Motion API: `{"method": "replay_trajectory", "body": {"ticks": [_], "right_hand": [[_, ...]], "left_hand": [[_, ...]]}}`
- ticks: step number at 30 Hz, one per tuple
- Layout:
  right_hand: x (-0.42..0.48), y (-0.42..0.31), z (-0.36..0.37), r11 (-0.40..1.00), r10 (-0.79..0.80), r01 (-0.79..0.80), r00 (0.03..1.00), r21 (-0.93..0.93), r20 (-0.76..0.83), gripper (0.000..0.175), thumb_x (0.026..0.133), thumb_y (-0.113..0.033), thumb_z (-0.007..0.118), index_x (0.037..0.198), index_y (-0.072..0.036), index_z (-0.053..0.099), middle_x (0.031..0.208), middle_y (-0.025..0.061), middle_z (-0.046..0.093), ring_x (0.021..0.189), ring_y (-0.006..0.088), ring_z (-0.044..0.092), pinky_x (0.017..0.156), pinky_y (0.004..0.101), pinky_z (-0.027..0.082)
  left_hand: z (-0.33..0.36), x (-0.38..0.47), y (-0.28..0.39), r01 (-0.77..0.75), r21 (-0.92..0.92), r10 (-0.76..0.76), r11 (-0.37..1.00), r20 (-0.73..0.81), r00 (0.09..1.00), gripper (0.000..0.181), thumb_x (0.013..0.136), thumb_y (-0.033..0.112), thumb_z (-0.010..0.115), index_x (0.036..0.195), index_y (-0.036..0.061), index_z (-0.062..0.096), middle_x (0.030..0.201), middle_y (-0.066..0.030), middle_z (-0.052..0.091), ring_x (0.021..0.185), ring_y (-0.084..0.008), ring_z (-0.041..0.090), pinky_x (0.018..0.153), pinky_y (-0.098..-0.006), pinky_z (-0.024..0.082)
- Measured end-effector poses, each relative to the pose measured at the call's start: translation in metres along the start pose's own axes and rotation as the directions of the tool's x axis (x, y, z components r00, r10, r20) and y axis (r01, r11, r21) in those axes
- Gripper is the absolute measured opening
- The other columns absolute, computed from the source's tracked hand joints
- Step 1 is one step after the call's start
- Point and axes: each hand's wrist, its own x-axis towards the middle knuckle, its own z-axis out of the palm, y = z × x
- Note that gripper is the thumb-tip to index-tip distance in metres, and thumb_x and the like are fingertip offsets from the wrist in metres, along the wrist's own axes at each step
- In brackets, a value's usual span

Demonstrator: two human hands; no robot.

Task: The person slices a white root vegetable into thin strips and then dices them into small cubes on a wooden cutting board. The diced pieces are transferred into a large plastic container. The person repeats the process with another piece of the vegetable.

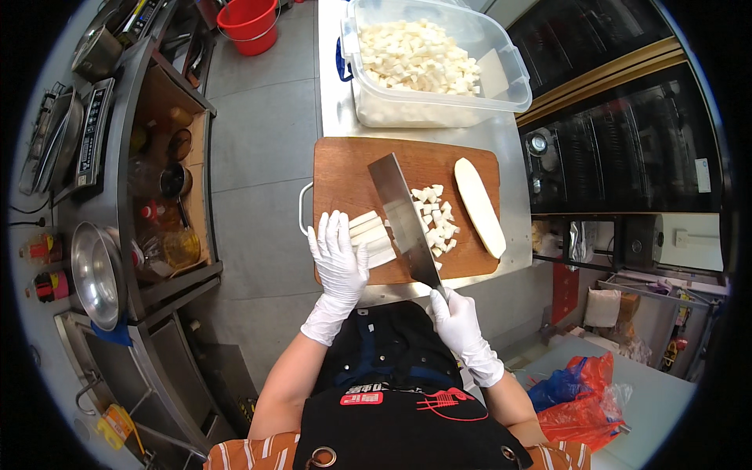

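Observation:
My left hand (341,264), in a white disposable glove, presses on several pale vegetable sticks (373,239) lying side by side on a brown wooden cutting board (346,170). In my gloved right hand (458,323) is the handle of a cleaver (402,214). Its broad steel blade stands between the sticks and a scatter of small white cubes (437,223). Along the board's right side lies a long peeled vegetable piece (479,208). Part of the board behind the blade is hidden.
Beyond the board, a clear plastic bin (440,108) holds many white cubes on the steel table (514,235). A red bucket (249,29) stands on the floor at far left. A black glass-fronted cabinet (623,141) rises on the right. A metal bowl (97,276) sits on the left counter.

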Motion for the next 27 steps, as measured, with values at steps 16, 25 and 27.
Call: {"method": "replay_trajectory", "body": {"ticks": [16,25,27], "right_hand": [[0.002,0.004,0.035,0.907,0.010,0.011,0.999,-0.420,0.049,0.032,0.094,-0.024,0.050,0.077,0.002,0.060,0.065,0.0254,0.062,0.063,0.0432,0.063,0.063,0.0517,0.051],[0.026,0.013,0.025,0.982,0.186,-0.181,0.979,-0.059,0.086,0.034,0.097,-0.025,0.048,0.085,0.004,0.063,0.065,0.0179,0.064,0.064,0.0368,0.065,0.063,0.0427,0.050],[0.021,0.009,0.017,0.985,0.158,-0.151,0.984,-0.086,0.086,0.033,0.097,-0.023,0.049,0.084,0.003,0.063,0.065,0.0175,0.064,0.063,0.0360,0.064,0.063,0.0423,0.050]], "left_hand": [[0.027,-0.006,-0.006,-0.051,0.028,0.051,0.998,0.002,0.999,0.038,0.087,0.011,0.056,0.122,-0.0047,0.052,0.123,-0.0194,0.052,0.121,-0.0352,0.048,0.105,-0.0497,0.035],[0.024,-0.006,-0.005,-0.051,0.010,0.051,0.999,0.023,0.998,0.040,0.085,0.010,0.057,0.122,-0.0053,0.051,0.125,-0.0199,0.050,0.122,-0.0352,0.046,0.106,-0.0493,0.034],[0.024,-0.006,-0.005,-0.044,0.006,0.044,0.999,0.019,0.999,0.041,0.084,0.010,0.057,0.122,-0.0051,0.051,0.125,-0.0198,0.050,0.123,-0.0352,0.045,0.106,-0.0490,0.034]]}}
